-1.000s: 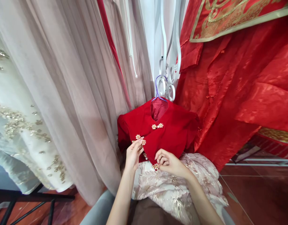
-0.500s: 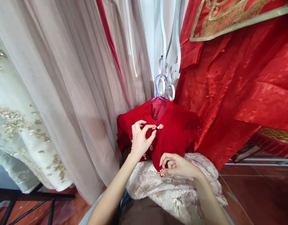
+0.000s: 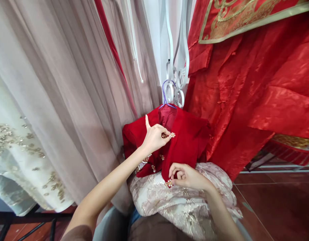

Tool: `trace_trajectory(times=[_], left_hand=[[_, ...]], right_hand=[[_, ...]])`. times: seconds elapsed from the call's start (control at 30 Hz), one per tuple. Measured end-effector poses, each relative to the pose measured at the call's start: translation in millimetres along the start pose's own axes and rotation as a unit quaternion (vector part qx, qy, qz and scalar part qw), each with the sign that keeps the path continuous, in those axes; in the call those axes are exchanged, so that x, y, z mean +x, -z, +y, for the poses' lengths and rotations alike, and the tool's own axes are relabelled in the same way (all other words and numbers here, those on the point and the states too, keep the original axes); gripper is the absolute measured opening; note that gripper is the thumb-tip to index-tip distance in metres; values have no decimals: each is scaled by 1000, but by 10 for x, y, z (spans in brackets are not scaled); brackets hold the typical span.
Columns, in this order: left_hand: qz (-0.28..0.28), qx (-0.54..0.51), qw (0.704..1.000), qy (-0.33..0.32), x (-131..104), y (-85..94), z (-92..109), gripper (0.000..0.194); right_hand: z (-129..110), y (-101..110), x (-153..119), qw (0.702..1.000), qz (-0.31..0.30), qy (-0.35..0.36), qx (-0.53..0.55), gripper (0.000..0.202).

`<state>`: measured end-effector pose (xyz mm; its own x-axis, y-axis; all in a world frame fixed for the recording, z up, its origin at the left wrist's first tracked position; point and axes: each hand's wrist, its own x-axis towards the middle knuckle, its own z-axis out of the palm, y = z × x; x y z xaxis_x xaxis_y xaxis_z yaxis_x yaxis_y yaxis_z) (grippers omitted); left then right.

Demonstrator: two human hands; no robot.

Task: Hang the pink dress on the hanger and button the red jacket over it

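A red velvet jacket [image 3: 187,140] hangs by its neck on a purple hanger [image 3: 165,95], its front partly apart. At the collar, my left hand [image 3: 156,136] pinches a pearl-beaded clasp [image 3: 172,135] between thumb and fingertips, one finger raised. Lower down, my right hand [image 3: 187,175] is closed on the bottom corner of the jacket's front flap, beside another beaded ornament [image 3: 169,183]. More beaded pieces [image 3: 153,168] sit along the other front edge. Pale brocade fabric [image 3: 179,204] with metallic thread lies beneath the jacket, over my lap.
A white scrolled metal stand [image 3: 179,97] rises behind the hanger. Greyish-pink sheer drapes [image 3: 76,100] hang at left, beside a white gown with gold sequins [image 3: 54,187]. Red satin garments [image 3: 245,83] hang at right above the tiled floor [image 3: 277,207].
My left fingers have closed more tightly around the clasp at the collar, and one finger now points up. My right hand keeps its hold at the flap's corner. The view has shifted slightly.
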<state>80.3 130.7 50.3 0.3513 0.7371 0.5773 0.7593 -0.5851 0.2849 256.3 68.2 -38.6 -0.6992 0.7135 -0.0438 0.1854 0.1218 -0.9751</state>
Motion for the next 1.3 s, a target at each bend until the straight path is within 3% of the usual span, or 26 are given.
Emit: trace_trajectory(times=[0.13, 0.5, 0.7, 0.93, 1.3], left_hand=[[-12, 10, 1000, 1, 25, -37, -6, 10], [-29, 60, 995, -73, 3, -3, -91, 16], [-45, 81, 994, -51, -24, 24, -40, 7], [-61, 71, 992, -79, 3, 35, -74, 7], [-29, 115, 984, -132, -71, -17, -103, 21]], right_hand=[[25, -14, 12, 1000, 13, 11, 0, 12], [72, 0, 40, 999, 25, 25, 1, 17], [114, 7, 54, 999, 23, 28, -10, 22], [71, 2, 41, 999, 24, 23, -7, 20], [82, 13, 10, 999, 21, 30, -12, 24]])
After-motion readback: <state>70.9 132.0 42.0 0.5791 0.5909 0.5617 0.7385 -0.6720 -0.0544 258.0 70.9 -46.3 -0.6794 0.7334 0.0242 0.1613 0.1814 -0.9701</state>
